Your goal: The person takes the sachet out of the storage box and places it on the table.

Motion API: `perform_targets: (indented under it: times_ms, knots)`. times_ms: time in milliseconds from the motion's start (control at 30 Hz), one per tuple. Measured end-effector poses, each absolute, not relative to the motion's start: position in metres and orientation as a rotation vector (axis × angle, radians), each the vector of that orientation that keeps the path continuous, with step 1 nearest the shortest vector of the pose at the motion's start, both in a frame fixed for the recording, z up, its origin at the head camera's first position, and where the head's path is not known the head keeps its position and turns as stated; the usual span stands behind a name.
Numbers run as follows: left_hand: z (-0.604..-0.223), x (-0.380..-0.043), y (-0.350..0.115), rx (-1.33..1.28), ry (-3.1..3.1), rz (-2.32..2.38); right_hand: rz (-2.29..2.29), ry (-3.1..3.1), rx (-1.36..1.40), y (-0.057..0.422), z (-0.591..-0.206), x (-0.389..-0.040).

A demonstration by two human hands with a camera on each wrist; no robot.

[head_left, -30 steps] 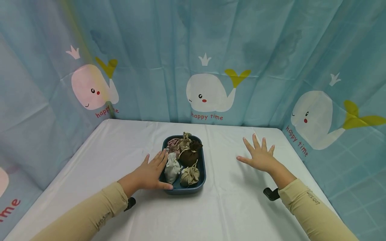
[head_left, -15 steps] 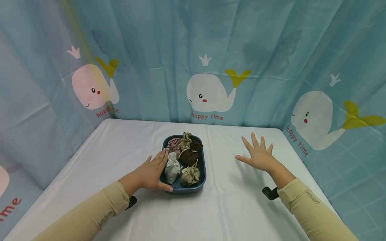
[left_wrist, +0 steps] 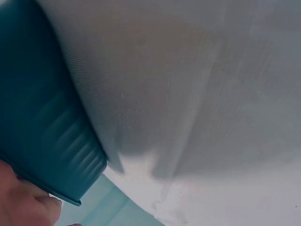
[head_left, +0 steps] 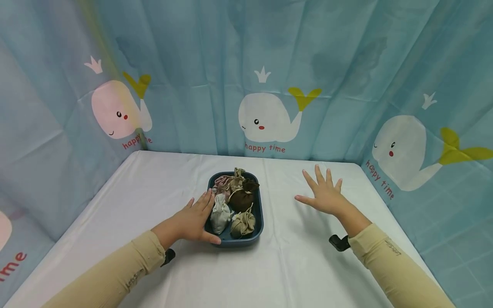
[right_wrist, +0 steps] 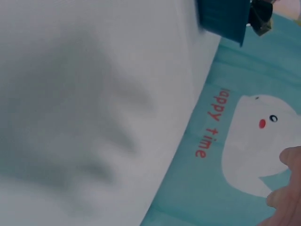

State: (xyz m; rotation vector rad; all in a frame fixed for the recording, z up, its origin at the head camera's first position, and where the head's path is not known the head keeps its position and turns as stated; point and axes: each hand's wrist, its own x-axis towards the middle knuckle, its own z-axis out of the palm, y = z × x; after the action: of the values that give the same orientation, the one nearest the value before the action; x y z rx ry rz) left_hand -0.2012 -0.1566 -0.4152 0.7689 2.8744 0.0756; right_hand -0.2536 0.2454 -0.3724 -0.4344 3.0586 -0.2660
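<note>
A dark blue rectangular bin (head_left: 259, 222) stands near the middle of the table and holds several small drawstring pouches. At its left front lies a pale grey pouch (head_left: 220, 216), with a khaki pouch (head_left: 243, 223) at the right front. A dark brown pouch (head_left: 241, 201) is in the middle, a pink pouch (head_left: 222, 185) and a beige pouch (head_left: 236, 182) at the back. My left hand (head_left: 194, 219) rests against the bin's left rim, fingers straight. Over the table to the right, my right hand (head_left: 325, 196) is spread and holds nothing; its shadow falls on the cloth.
A white cloth (head_left: 285, 273) covers the table. Blue curtains (head_left: 192, 115) printed with whales hang behind it and along both sides. A black strap piece (head_left: 340, 243) juts from the right wrist, another (head_left: 168, 256) from the left.
My right hand has moved slightly left and away from me, towards the bin, with its fingers still spread. The left hand, the bin and the pouches look much the same.
</note>
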Motion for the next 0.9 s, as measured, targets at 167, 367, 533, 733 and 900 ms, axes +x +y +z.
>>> perform_targets:
  times_ms: [167,367,533,733,900]
  knots:
    - [-0.416,-0.201,-0.157,0.779,2.878,0.088,-0.278,3.067,-0.471,0.237,-0.370,-0.255]
    - [-0.414,-0.201,-0.157,0.777,2.869,0.124,-0.357,3.079,-0.555,0.223,-0.365,-0.255]
    - [-0.418,-0.204,-0.157,0.742,2.861,0.089,-0.447,3.082,-0.676,0.209,-0.361,-0.254]
    - [-0.418,-0.204,-0.157,0.752,2.869,0.102,-0.581,3.023,-0.754,0.190,-0.358,-0.249]
    - [-0.415,-0.203,-0.157,0.765,2.867,0.131,-0.787,2.909,-0.823,0.179,-0.356,-0.245]
